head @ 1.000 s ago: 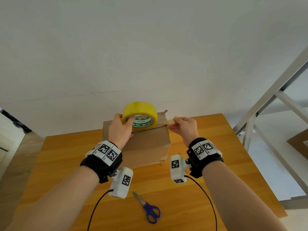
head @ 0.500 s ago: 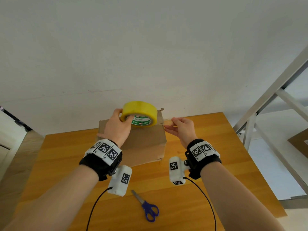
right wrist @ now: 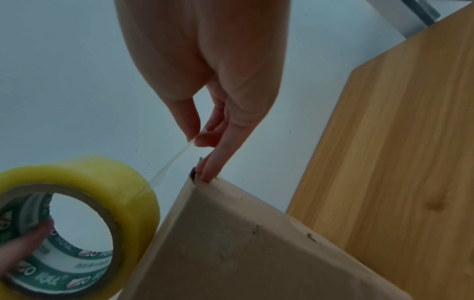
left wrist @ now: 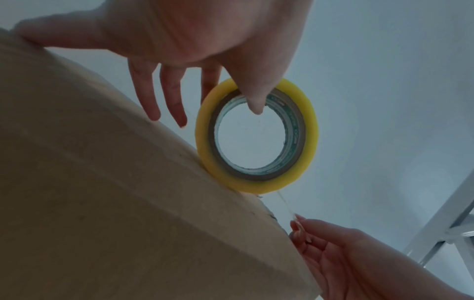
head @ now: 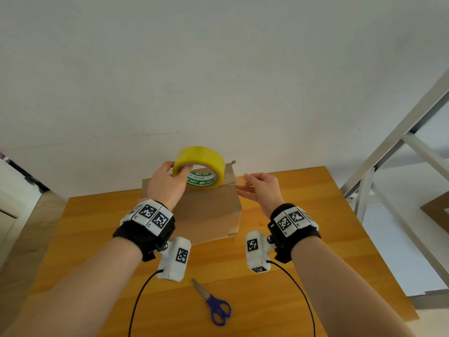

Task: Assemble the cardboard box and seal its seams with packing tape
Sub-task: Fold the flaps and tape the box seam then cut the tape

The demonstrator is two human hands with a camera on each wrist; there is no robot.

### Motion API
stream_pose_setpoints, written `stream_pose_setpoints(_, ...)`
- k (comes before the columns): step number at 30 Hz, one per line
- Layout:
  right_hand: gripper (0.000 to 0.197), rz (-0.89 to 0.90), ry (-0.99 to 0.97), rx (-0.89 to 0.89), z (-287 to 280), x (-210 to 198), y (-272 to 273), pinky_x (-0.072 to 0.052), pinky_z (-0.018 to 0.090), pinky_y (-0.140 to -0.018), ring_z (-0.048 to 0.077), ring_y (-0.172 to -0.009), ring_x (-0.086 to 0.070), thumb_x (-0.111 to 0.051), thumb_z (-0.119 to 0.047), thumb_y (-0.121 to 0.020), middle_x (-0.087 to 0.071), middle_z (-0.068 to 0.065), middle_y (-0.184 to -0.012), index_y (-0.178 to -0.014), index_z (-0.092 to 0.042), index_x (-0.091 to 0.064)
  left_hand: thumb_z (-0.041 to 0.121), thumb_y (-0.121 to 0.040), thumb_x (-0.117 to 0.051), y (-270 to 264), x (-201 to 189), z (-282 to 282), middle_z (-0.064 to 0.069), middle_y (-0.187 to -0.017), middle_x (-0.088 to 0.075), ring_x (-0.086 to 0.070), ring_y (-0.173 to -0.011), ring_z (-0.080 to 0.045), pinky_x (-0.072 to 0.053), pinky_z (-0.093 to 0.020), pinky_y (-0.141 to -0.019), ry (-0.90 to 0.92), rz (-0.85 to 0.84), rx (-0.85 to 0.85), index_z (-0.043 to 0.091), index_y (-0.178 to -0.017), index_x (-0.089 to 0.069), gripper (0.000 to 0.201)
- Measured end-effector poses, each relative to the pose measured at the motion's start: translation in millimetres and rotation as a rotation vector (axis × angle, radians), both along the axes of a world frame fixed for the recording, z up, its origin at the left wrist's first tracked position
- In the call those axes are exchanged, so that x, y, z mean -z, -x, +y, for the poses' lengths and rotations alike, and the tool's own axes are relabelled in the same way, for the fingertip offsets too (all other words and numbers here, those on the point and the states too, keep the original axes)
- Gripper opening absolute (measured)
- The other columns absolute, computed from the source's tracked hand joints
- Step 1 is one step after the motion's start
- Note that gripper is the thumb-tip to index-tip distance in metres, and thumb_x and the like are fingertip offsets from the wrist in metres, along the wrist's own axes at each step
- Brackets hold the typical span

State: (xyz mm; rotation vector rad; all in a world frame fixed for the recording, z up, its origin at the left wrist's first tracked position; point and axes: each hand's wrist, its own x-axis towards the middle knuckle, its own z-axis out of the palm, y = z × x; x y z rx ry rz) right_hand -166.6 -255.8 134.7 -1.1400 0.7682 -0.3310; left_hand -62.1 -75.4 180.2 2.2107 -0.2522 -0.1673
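White wall fills the upper frame behind the wooden table, bare at left and right. At centre, the cardboard box carries the yellow tape roll on its far top edge. The left hand hooks the roll's core. Wrist views alone show the right hand pinching a clear tape strip beside the box corner. Scissors lie lower centre.

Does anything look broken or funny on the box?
Yes, a little. The far right top corner of the cardboard box looks torn and ragged, with a bit of card sticking up. The right hand pinches a thin strip pulled off the tape roll, which the left hand holds. Nothing else stands out.
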Motion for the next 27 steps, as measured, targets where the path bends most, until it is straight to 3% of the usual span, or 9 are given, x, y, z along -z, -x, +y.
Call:
stream_pose_setpoints(3,0.014,0.007,0.035,-0.006,-0.5,-0.6,-1.6,-0.057,0.027,-0.061,0.024,-0.074,-0.068,-0.058,-0.008,-0.092,-0.060,0.015,-0.087,-0.102,0.002,-0.056,0.049,-0.085,-0.054,0.3,0.2,-2.4,-0.001,-0.082,-0.063,-0.059,-0.076,-0.020,-0.043,-0.031,-0.068,0.030,-0.010,-0.019,0.020,-0.095,-0.061,0.031)
stream_pose_setpoints(5,0.013,0.020,0.067,-0.015,0.0,-0.9,-2.9,-0.057,0.024,-0.059,0.022,-0.073,-0.067,-0.058,-0.008,-0.092,-0.061,0.014,-0.088,-0.102,0.001,-0.056,0.053,-0.083,-0.055,-0.9,2.7,-4.1,0.002,-0.077,-0.061,-0.061,-0.082,-0.025,-0.047,-0.036,-0.075,0.032,-0.013,-0.049,0.021,-0.093,-0.061,0.033)
stream_pose_setpoints(7,0.012,0.032,0.085,-0.017,0.8,0.2,-4.2,-0.058,0.024,-0.060,0.021,-0.073,-0.067,-0.057,-0.007,-0.092,-0.061,0.013,-0.086,-0.101,0.001,-0.056,0.068,-0.073,-0.049,-1.9,5.3,-4.5,0.009,-0.074,-0.060,-0.061,-0.087,-0.028,-0.045,-0.051,-0.089,0.015,-0.012,-0.089,0.029,-0.083,-0.057,0.040)
stream_pose_setpoints(10,0.010,0.046,0.092,-0.014,1.2,2.9,-5.7,-0.059,0.027,-0.064,0.024,-0.076,-0.067,-0.057,-0.007,-0.093,-0.062,0.012,-0.085,-0.099,0.000,-0.055,0.078,-0.062,-0.039,-1.8,9.2,-4.4,0.012,-0.073,-0.059,-0.061,-0.088,-0.028,-0.038,-0.064,-0.092,0.000,-0.003,-0.128,0.032,-0.078,-0.053,0.050)
stream_pose_setpoints(18,0.012,0.064,0.136,-0.020,-1.8,3.2,-8.7,-0.057,0.023,-0.056,0.022,-0.069,-0.067,-0.057,-0.010,-0.094,-0.058,0.009,-0.084,-0.100,0.000,-0.055,0.063,-0.080,-0.050,-1.1,8.1,-2.7,0.014,-0.068,-0.052,-0.060,-0.090,-0.028,-0.035,-0.065,-0.095,-0.014,0.002,-0.129,0.027,-0.087,-0.052,0.037)
stream_pose_setpoints(27,0.009,0.101,0.240,-0.077,-0.2,5.1,-8.7,-0.057,0.024,-0.065,0.017,-0.067,-0.063,-0.060,-0.009,-0.091,-0.063,0.009,-0.074,-0.082,-0.006,-0.061,0.061,-0.080,-0.053,-1.0,6.3,-1.1,0.016,-0.070,-0.050,-0.058,-0.095,-0.029,-0.032,-0.063,-0.099,0.058,0.042,-0.159,0.023,-0.097,-0.051,0.041)
